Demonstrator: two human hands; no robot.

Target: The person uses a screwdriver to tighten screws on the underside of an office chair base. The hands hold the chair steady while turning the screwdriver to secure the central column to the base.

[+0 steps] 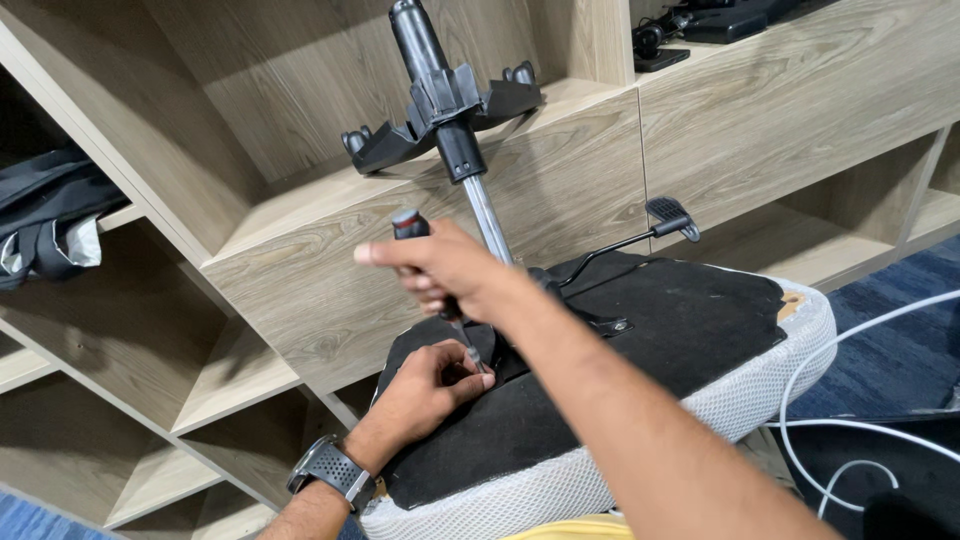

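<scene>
An office chair seat (690,330) lies upside down, black underside up, with white mesh fabric around its rim. Its gas lift column (470,150) and black star base (440,115) point up toward the shelves. My right hand (445,270) grips a screwdriver (410,225) with a black and red handle, its shaft pointing down at the seat's underside. My left hand (425,385), a dark watch on its wrist, pinches the screwdriver tip against the black underside, near the mechanism plate.
Light wooden shelving (560,170) rises behind the chair. A dark bag (50,215) lies in a left cubby. The black adjustment lever (670,215) sticks out from the seat. White cables (850,400) run over blue carpet at right. Dark devices (720,20) sit on the top shelf.
</scene>
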